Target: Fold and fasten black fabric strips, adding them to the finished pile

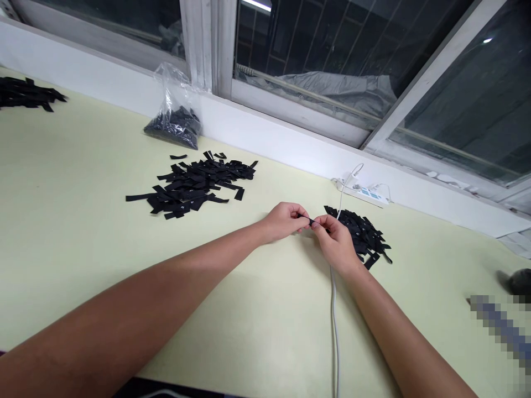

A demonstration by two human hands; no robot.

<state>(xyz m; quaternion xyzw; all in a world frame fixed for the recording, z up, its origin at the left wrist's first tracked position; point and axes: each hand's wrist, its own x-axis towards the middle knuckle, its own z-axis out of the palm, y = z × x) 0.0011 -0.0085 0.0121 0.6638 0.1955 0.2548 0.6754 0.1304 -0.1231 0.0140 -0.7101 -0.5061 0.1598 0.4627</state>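
Observation:
Between my two hands is a short black fabric strip [312, 222], raised a little over the table. My left hand [284, 222] pinches one end with thumb and fingers. On the other end, my right hand [335, 240] is closed in the same way; most of the strip is hidden by fingers. Right behind my right hand lies a pile of black strips [365, 235], partly covered by that hand. To the left of my hands spreads a larger heap of black strips [199, 182], some with small white marks.
A clear plastic bag [176, 119] of black pieces stands by the wall. A white power strip [363, 193] sits at the back, its white cable [334, 320] running under my right hand to the front edge. More black strips [27, 94] lie far left; a dark object [520, 283] is at right.

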